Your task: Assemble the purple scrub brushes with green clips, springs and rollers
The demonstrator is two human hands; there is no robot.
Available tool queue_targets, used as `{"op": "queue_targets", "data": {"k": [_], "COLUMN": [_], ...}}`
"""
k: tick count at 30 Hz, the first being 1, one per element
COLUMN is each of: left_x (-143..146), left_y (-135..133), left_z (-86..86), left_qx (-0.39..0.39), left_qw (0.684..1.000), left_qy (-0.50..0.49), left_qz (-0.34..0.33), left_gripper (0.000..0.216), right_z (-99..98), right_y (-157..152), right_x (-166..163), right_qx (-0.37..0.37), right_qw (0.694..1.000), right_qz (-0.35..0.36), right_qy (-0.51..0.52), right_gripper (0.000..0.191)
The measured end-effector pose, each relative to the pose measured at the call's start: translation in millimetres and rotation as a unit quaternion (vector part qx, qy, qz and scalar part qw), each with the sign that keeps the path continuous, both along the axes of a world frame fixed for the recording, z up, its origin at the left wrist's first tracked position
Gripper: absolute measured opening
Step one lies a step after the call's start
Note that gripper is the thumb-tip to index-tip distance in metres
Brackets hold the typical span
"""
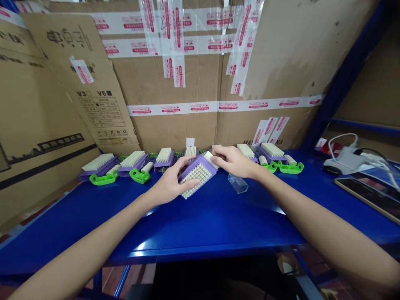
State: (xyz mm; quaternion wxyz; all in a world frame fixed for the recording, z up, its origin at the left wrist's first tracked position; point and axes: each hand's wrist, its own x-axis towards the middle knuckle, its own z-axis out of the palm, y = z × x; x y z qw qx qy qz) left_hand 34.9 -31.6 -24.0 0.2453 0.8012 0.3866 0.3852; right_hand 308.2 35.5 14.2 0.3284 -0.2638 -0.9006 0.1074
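Note:
My left hand (167, 183) grips a purple brush-like block (200, 180) with rows of cream nubs, its thumb lying across them. The block is tilted above the table, nubs facing me. At its upper right end, my right hand (234, 160) is closed around a small cream piece (208, 156); the fingers partly hide it. I cannot tell whether that piece is fixed to the block. Just below my right hand, a clear plastic box-shaped part (238, 183) lies on the blue table (200, 227).
Similar purple blocks (133, 159) line the back, several with green brackets (140, 176) and cream rollers (146, 167) before them. Taped cardboard (175, 125) walls the back and left. At right are a phone (368, 196), a white charger (342, 160) with cables and a blue post (339, 71).

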Motion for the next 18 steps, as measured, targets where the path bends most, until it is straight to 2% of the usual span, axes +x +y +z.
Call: {"op": "queue_targets", "data": {"k": [6, 12, 15, 18], "left_x": [-0.7, -2.8, -2.7, -1.8], "left_y": [2.4, 0.6, -0.6, -1.5], "left_z": [0.3, 7.6, 10.3, 11.6], "left_qx": [0.02, 0.034, 0.022, -0.025], "left_qw": [1.0, 0.996, 0.995, 0.996], "left_qy": [0.012, 0.074, 0.088, 0.08], "left_qz": [0.003, 0.03, 0.03, 0.012], "left_gripper": [0.06, 0.05, 0.046, 0.046], "right_z": [1.6, 4.8, 9.2, 10.6], "right_y": [5.2, 5.8, 2.6, 0.3], "right_x": [2.9, 5.8, 9.5, 11.5], "right_qx": [-0.077, -0.174, -0.272, -0.392], "right_qw": [0.996, 0.978, 0.951, 0.897], "right_qz": [0.021, 0.055, 0.052, 0.057], "right_qy": [-0.032, -0.104, -0.139, -0.195], "right_gripper": [0.047, 0.052, 0.048, 0.048]}}
